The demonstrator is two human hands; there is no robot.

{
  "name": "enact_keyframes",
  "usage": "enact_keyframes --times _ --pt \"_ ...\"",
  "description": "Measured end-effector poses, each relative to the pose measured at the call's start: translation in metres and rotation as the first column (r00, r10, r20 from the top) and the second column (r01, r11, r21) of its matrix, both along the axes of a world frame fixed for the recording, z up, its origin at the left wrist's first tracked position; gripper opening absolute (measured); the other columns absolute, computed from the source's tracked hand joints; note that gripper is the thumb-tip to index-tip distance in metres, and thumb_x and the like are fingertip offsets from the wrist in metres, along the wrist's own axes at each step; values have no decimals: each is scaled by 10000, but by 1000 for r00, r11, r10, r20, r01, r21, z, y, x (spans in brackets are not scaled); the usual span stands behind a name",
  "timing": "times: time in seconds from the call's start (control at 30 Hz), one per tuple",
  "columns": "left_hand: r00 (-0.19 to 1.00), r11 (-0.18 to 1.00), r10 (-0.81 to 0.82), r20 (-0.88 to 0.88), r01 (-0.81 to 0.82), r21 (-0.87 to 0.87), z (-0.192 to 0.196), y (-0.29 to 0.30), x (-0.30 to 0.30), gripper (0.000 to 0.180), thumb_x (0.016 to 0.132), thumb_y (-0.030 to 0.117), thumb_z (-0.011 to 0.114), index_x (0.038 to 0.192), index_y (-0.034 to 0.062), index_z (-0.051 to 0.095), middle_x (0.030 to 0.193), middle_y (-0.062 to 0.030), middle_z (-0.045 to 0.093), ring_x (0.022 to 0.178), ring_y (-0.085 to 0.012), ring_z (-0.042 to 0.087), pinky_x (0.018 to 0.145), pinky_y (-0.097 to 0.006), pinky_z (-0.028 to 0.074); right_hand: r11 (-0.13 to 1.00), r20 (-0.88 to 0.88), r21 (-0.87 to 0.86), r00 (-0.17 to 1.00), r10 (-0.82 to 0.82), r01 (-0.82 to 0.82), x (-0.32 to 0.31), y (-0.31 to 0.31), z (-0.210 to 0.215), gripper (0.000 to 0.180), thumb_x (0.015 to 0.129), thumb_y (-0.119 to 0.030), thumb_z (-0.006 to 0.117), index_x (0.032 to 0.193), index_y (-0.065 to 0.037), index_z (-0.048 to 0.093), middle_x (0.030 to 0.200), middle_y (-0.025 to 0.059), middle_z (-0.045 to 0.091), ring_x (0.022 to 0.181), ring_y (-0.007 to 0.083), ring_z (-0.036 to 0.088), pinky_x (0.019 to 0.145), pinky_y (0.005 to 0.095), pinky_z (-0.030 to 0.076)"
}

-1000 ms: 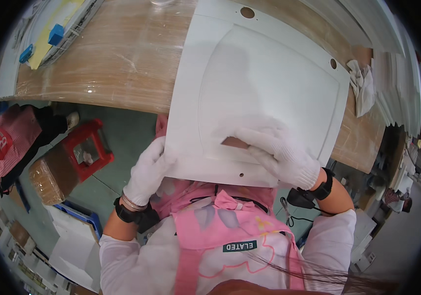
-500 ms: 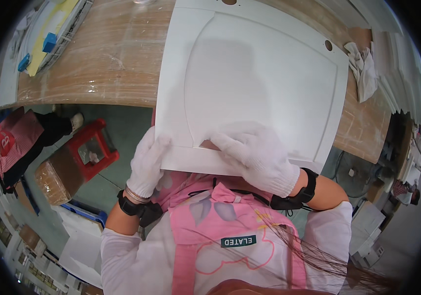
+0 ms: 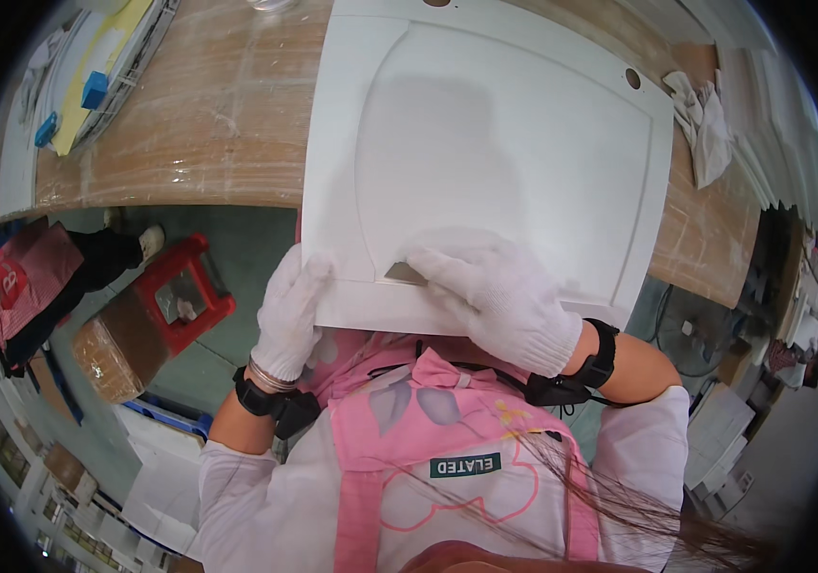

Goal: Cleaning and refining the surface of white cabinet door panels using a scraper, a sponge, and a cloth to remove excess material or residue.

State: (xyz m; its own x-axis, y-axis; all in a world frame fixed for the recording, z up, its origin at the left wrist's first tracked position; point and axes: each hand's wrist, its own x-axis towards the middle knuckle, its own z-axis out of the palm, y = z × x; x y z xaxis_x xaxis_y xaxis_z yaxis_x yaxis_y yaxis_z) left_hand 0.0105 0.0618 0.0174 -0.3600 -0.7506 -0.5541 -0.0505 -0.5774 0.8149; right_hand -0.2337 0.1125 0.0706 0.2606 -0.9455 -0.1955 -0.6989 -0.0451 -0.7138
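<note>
1 dk piece [image 3: 402,273], tip L, axis unclr

left fingers [image 3: 313,277] grip a white panel [image 3: 581,172], right fingers [image 3: 439,265] a dark piece [image 3: 402,273].

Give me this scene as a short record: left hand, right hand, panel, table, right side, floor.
Left hand: the gloved hand grips the panel's near-left edge
Right hand: the gloved hand lies on the panel, a small dark piece under its fingertips; material unclear
Panel: the white panel overhangs the table toward the person; two round holes by its far edge
Table: brown table, plastic-wrapped
Right side: crumpled white cloth beside the panel
Floor: red stool, taped box
</note>
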Motion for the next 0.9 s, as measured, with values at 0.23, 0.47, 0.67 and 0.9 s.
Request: enact_keyframes --times 0.23,0.47,0.67,0.9 --pt "997 993 71 -27 -68 99 2 -2 -4 357 1011 333 556 1161 11 588 971 -15 591 834 -67 528 705 -224 443 985 26 -172 999 29 -24 -4 5 -9 372 834 -23 625 1205 -35 621 1057 177 686 960 368 660 811 427 536" --pt "989 984 133 -66 -124 124 2 0 -10 362 1014 279 560 1233 -10 564 1041 -42 624 888 -90 578 759 -239 484 999 25 -48 999 -22 23 1 2 -5 376 835 -36 624 1211 -36 615 1048 175 685 969 369 657 826 430 530" --pt "987 984 134 -92 -121 129 -1 2 -5 349 1013 261 558 1235 -7 563 1049 -46 627 893 -91 586 770 -247 493 999 9 -30 1000 -9 9 4 1 -1 341 867 -74 606 1208 -68 624 1010 169 684 943 365 650 797 438 521" --pt "991 985 132 -23 -128 115 -1 1 -7 299 1005 256 555 1187 19 576 943 -14 634 707 -61 584 540 -207 455 989 56 146 998 -12 3 5 -3 3 317 901 -106 592 1215 -110 632 1024 155 684 951 351 648 819 429 523"
